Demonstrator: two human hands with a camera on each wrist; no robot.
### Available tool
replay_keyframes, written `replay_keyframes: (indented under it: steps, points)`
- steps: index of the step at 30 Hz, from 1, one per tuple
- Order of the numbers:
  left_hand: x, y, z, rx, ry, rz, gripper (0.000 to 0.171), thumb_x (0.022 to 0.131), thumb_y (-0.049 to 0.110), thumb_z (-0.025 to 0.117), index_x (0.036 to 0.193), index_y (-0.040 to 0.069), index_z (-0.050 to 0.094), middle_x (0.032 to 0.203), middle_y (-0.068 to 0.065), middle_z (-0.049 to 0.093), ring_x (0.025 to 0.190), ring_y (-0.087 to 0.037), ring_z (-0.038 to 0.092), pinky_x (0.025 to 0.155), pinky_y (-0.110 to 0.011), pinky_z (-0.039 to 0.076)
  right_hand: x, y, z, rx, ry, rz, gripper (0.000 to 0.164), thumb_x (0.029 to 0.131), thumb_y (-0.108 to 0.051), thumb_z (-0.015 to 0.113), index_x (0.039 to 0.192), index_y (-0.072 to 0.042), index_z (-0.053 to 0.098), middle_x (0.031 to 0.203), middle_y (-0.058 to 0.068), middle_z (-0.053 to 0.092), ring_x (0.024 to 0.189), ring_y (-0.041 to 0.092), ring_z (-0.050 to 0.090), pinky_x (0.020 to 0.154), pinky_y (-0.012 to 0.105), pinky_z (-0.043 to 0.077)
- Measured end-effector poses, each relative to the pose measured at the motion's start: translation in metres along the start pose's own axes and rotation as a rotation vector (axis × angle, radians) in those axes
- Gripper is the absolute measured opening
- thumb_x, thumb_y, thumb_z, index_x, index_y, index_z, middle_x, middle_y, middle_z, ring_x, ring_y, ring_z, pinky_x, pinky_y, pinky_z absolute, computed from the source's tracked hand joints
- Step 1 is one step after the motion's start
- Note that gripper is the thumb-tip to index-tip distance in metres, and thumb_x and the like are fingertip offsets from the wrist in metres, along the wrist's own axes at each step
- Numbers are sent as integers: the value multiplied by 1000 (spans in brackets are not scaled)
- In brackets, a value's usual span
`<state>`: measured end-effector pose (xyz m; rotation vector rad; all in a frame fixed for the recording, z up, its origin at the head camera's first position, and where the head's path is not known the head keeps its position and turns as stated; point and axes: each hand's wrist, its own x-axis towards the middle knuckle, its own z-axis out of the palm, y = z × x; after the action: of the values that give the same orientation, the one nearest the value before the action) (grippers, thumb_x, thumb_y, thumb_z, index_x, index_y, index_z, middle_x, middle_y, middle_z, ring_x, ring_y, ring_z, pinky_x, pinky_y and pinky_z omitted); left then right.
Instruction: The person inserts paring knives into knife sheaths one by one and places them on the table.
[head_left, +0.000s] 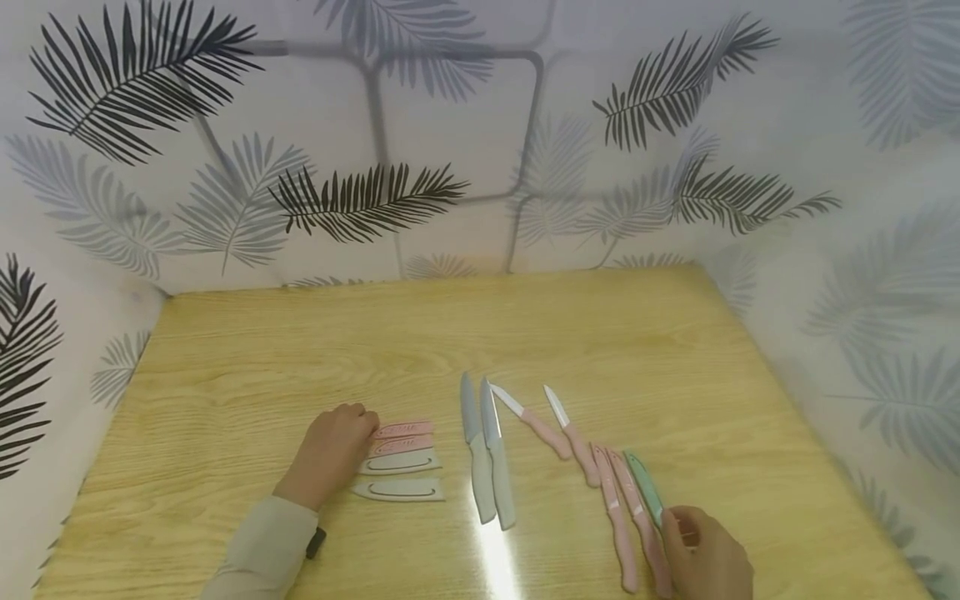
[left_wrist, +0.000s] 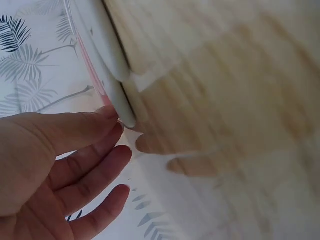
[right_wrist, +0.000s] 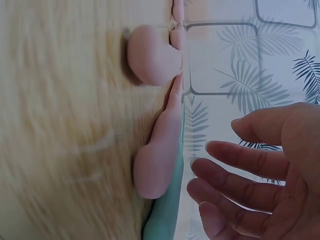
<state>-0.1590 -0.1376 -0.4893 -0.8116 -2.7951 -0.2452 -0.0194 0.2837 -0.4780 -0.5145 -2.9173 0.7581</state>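
My left hand [head_left: 333, 450] pinches the left end of the farthest pink knife sheath [head_left: 405, 428] between thumb and forefinger. Just nearer lie a second pink sheath [head_left: 403, 446] and two pale grey-green ones [head_left: 401, 462], [head_left: 401, 490]. In the left wrist view, the thumb [left_wrist: 85, 127] meets the pink sheath's end while the other fingers spread loosely. My right hand [head_left: 708, 554] is beside the green sheathed knife [head_left: 645, 487], covering its handle in the head view. From the right wrist, its fingers [right_wrist: 235, 185] look relaxed, apart from the green handle [right_wrist: 167, 210].
Two bare knives with pale grey-green handles [head_left: 482, 483] lie mid-table. To their right are two bare pink-handled knives [head_left: 546, 433], [head_left: 583, 458], then two pink sheathed knives [head_left: 621, 533], [head_left: 648, 542]. Leaf-patterned sheeting [head_left: 465, 225] borders the wooden table [head_left: 315, 342].
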Motion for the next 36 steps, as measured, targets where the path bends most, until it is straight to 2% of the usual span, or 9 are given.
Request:
replay_keyframes:
  steps: [4, 10, 14, 20, 25, 31, 34, 36]
  points:
    - [0, 0, 0, -13, -20, -7, 14, 76, 8, 74, 82, 7, 61, 73, -3, 54, 63, -17, 53, 53, -29, 46, 0, 0, 2, 2, 0, -8, 38, 96, -29, 47, 106, 6, 61, 90, 19, 65, 71, 29, 64, 62, 43, 54]
    - [2, 1, 4, -5, 6, 32, 12, 80, 9, 71, 89, 8, 63, 76, -3, 54, 63, -17, 52, 50, -29, 44, 0, -3, 2, 6, -32, 1, 40, 97, -31, 47, 109, 6, 60, 93, 18, 65, 74, 28, 63, 63, 43, 54]
    - [5, 1, 6, 5, -6, 42, 12, 81, 11, 70, 90, 9, 63, 76, -2, 54, 64, -17, 51, 51, -29, 43, 1, -8, 1, 13, -54, 17, 41, 96, -32, 47, 110, 4, 60, 94, 17, 65, 78, 28, 63, 66, 43, 53]
    - [10, 3, 7, 36, -48, 36, 10, 81, 12, 70, 85, 8, 62, 74, -1, 51, 62, -15, 48, 51, -28, 42, 0, -14, 3, 39, -39, -1, 41, 96, -33, 48, 109, 3, 61, 93, 17, 66, 81, 32, 63, 69, 45, 53]
    - [12, 5, 3, 91, -42, 68, 12, 80, 10, 70, 79, 6, 59, 69, -2, 48, 58, -14, 43, 48, -28, 39, 1, -14, 5, 45, -20, -25, 39, 95, -32, 50, 107, 3, 62, 94, 19, 66, 80, 30, 63, 71, 46, 53]
    - [11, 6, 1, 150, -50, 87, 13, 83, 11, 68, 79, 5, 57, 69, -3, 49, 58, -13, 44, 48, -27, 39, 1, -17, 7, 50, -48, -17, 40, 96, -35, 48, 110, 1, 62, 96, 18, 65, 82, 31, 63, 74, 47, 52]
    - [12, 7, 0, 135, -31, 87, 16, 85, 11, 65, 78, 4, 53, 67, -3, 50, 56, -14, 45, 47, -29, 41, 0, -18, 8, 47, -49, -28, 39, 96, -33, 48, 110, 1, 61, 96, 17, 65, 84, 31, 62, 75, 47, 51]
    - [12, 8, 0, 76, -13, 73, 14, 86, 12, 64, 80, 4, 54, 69, -4, 53, 58, -15, 48, 50, -30, 44, 1, -19, 9, 52, -41, -40, 37, 95, -31, 50, 108, 1, 62, 94, 16, 66, 83, 30, 62, 73, 46, 52]
